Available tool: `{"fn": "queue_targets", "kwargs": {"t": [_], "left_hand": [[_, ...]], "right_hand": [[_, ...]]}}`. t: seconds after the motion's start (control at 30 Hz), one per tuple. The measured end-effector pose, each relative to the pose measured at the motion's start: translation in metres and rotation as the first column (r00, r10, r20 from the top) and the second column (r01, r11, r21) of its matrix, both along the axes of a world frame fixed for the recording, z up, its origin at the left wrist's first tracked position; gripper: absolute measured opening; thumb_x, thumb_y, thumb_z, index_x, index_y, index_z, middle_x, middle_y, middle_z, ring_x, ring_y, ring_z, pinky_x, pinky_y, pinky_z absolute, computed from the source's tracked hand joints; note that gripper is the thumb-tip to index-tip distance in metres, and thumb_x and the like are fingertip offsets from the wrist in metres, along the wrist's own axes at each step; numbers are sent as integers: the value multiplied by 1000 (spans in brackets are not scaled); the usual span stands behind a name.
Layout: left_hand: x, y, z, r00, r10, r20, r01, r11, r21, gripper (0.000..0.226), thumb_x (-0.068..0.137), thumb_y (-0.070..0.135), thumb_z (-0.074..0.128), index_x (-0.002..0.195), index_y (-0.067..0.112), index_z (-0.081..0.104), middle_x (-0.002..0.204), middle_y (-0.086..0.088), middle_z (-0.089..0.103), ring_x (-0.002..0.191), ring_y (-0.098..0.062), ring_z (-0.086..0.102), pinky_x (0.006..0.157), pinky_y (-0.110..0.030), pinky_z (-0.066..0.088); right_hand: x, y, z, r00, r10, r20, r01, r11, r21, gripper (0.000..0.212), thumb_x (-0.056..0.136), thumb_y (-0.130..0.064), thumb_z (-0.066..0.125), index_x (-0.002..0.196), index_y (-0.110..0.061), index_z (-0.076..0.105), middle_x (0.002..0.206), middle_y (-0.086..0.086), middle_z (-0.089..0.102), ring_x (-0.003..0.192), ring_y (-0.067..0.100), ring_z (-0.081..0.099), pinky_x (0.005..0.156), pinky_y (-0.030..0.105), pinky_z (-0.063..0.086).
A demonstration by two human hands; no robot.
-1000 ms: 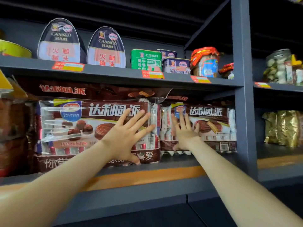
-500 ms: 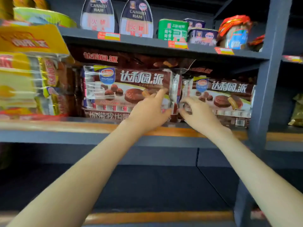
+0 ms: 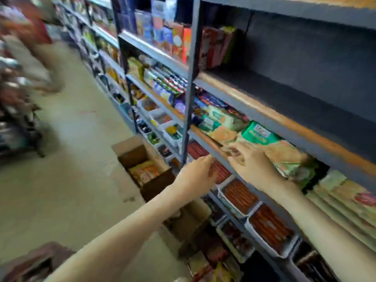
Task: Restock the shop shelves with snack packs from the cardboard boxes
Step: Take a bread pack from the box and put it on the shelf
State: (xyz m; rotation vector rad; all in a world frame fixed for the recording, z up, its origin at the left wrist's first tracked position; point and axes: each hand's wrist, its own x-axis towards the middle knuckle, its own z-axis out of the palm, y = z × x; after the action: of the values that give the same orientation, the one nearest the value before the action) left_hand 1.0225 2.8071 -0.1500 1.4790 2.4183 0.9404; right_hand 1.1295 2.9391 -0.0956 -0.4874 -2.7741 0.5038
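Reaching hands (image 3: 195, 176) (image 3: 252, 163), fingers (image 3: 234, 148) loose

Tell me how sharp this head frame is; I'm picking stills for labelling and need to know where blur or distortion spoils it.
Head view: heavy motion smear on the far left, where goods are unreadable streaks; the left hand and right hand are soft-edged; the green packs show colour but no legible print; the open cardboard box is fairly clear; wide-angle bending tilts the shelf post.

An open brown cardboard box (image 3: 142, 159) sits on the pale concrete floor (image 3: 71, 159), left of the grey metal shelving unit (image 3: 188, 82). Orange snack packs (image 3: 145, 173) lie inside it. Both bare hands reach over it, toward the shelves.
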Motion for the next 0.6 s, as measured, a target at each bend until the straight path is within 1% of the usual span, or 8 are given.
{"fn": "queue_targets", "kwargs": {"t": [0.03,0.1,0.17,0.23,0.3,0.37,0.47,0.6], "left_hand": [[-7,-29,-18,997,75,1,-75,995,-62,27,98,27,47,121,16,54,113,-4,62,100,-25,61,81,-37,49],[-18,-86,-49,975,223,-10,-221,955,-197,27,97,29,47,120,15,54,115,-5,62,105,-26,60,85,-36,48],[-24,-137,-73,935,354,15,-333,891,-309,31,97,28,47,125,15,52,121,-6,60,110,-27,58,90,-36,47],[-28,-180,-91,890,454,44,-406,832,-377,35,98,27,46,131,16,49,127,-6,58,113,-26,57,92,-35,48],[-28,-212,-107,846,529,73,-458,788,-411,37,100,28,45,135,17,46,132,-3,55,116,-21,56,92,-31,47],[-29,-236,-121,802,591,87,-498,742,-449,39,100,29,45,137,15,44,133,-3,54,116,-21,55,93,-32,47],[-39,-259,-141,748,657,97,-530,679,-507,42,100,29,44,138,13,41,134,-6,52,117,-23,53,93,-36,47],[-69,-279,-158,690,714,123,-549,626,-554,43,99,27,43,139,13,40,138,-7,48,121,-25,51,94,-36,46]], "right_hand": [[-18,-15,-18,997,68,48,-65,996,-55,30,93,-15,59,123,-12,58,119,5,60,108,22,57,85,27,41],[-52,-49,-51,976,193,97,-180,975,-134,31,93,-17,60,123,-14,58,118,4,61,106,22,59,86,29,44],[-80,-86,-77,944,302,133,-272,940,-207,32,93,-19,59,125,-16,57,119,5,61,105,22,60,89,33,48],[-100,-120,-99,902,396,173,-343,900,-269,34,95,-21,57,129,-17,54,126,2,57,112,19,58,93,33,47],[-115,-151,-117,857,476,199,-403,859,-316,37,96,-20,55,132,-18,51,131,0,54,117,16,54,94,27,45],[-126,-177,-132,807,544,229,-453,819,-352,39,96,-18,55,135,-17,49,134,0,52,119,14,52,95,24,44],[-147,-206,-150,740,618,266,-512,774,-372,45,96,-15,55,140,-15,45,138,1,49,126,15,48,103,27,42],[-186,-224,-172,696,648,310,-532,755,-382,49,96,-15,55,143,-18,41,143,-2,45,130,14,44,105,30,42]]}}
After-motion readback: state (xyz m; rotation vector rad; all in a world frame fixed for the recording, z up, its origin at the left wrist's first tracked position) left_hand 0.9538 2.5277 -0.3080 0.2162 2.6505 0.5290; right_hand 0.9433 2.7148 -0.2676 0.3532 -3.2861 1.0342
